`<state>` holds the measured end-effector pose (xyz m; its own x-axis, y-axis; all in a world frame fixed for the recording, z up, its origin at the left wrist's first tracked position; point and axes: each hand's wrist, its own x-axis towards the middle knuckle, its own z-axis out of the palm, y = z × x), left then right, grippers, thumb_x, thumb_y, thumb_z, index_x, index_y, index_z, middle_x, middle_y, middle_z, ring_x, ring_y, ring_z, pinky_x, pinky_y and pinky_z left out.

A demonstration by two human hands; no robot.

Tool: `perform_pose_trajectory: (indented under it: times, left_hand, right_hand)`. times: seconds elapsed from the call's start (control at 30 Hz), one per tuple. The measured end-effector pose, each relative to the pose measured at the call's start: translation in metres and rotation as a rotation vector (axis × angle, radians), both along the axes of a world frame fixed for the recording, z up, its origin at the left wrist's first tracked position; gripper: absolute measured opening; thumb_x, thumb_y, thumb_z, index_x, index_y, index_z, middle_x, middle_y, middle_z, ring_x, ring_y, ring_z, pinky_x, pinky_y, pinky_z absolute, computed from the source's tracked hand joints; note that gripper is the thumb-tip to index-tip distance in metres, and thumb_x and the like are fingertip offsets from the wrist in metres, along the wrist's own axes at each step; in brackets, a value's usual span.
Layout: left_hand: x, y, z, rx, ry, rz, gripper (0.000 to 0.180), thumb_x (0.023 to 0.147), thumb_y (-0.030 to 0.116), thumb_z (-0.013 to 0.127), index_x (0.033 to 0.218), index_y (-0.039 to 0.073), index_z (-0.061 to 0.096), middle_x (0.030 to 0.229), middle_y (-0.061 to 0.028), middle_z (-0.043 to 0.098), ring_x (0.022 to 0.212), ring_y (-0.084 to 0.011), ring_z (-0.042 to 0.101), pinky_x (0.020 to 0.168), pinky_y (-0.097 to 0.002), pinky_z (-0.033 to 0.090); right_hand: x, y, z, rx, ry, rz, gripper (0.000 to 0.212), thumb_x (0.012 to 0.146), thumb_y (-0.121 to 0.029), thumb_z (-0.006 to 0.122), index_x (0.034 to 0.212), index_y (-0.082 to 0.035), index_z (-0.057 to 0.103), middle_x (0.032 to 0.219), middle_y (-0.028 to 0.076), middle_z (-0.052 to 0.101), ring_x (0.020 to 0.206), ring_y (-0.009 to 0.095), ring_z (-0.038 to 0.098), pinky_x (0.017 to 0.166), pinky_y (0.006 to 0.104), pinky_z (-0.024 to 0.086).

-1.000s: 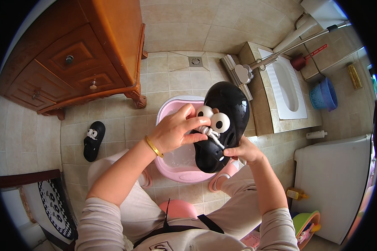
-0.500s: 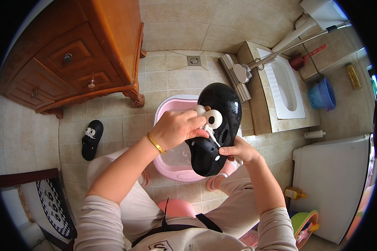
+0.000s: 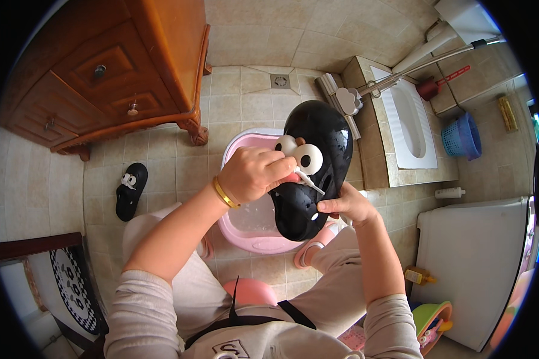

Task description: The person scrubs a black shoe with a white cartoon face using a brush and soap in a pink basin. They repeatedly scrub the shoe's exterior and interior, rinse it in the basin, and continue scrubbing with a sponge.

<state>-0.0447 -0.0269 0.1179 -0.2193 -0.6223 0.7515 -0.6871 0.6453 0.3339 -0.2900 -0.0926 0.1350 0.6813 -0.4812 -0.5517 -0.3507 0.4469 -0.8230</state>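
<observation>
I see my right hand gripping the black clog by its lower edge, fingers curled under it and thumb on top, so the clog is held up over the pink basin on the tiled floor. The clog is wet and shiny, with two white cartoon eyes fixed near its middle. My left hand is closed around a small white brush; only its thin white end shows, poking out past my fingers and lying against the clog just below the eyes. I cannot tell how much of the brush is inside the fist. A gold bangle sits on my left wrist. The basin holds water, and I am squatting over it with my knees on either side. The matching black clog lies on the floor to my left, well apart from the basin, near the wooden cabinet. Ahead to the right is the squat toilet, with a blue basket beyond it and a floor drain further up the tiles.
</observation>
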Motion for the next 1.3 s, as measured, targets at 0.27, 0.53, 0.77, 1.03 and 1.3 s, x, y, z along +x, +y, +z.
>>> perform_pose_trajectory:
  times: [0.27,0.53,0.77,1.03,1.3]
  left_hand:
    - [0.001,0.007,-0.023,0.316,0.664,-0.090,0.041,0.091,0.032,0.056,0.122,0.008,0.046,0.101,-0.0050,0.054,0.091,-0.0128,0.053,0.078,-0.0291,0.045]
    - [-0.044,0.022,-0.053,1.238,1.066,0.105,0.048,0.084,0.008,0.056,0.130,0.003,0.042,0.129,-0.0132,0.050,0.114,-0.0213,0.049,0.097,-0.0347,0.038]
    - [-0.047,0.014,-0.098,1.061,1.413,-0.348,0.048,0.087,0.024,0.063,0.129,0.008,0.045,0.126,-0.0033,0.051,0.119,-0.0139,0.043,0.099,-0.0298,0.036]
    - [-0.041,-0.005,-0.109,0.876,1.043,-0.406,0.043,0.090,0.021,0.057,0.130,0.011,0.044,0.124,-0.0017,0.053,0.116,-0.0138,0.047,0.099,-0.0318,0.039]
    - [-0.040,0.004,-0.090,0.964,1.085,-0.204,0.041,0.090,0.023,0.059,0.127,0.011,0.046,0.118,-0.0020,0.057,0.108,-0.0133,0.052,0.092,-0.0325,0.043]
  right_hand:
    - [0.014,0.005,0.006,-0.357,-0.046,-0.127,0.058,0.061,-0.019,0.085,0.108,0.001,0.058,0.085,0.003,0.062,0.074,0.014,0.058,0.066,0.0267,0.048]
    - [0.022,0.006,-0.015,-0.650,0.169,-0.153,0.073,0.055,-0.025,0.086,0.119,-0.007,0.056,0.109,0.014,0.056,0.104,0.027,0.057,0.090,0.0346,0.045]
    - [0.061,0.047,0.040,-1.108,0.612,-0.068,0.086,0.056,-0.030,0.083,0.132,-0.023,0.044,0.101,0.016,0.054,0.088,0.034,0.061,0.075,0.0413,0.051]
    - [0.063,0.052,0.050,-1.153,0.612,-0.039,0.087,0.055,-0.031,0.084,0.133,-0.022,0.044,0.097,0.017,0.053,0.085,0.037,0.061,0.077,0.0413,0.050]
    - [0.044,0.018,0.015,-0.766,0.182,0.015,0.089,0.057,-0.029,0.084,0.135,-0.011,0.045,0.115,0.018,0.055,0.100,0.029,0.060,0.087,0.0348,0.047]
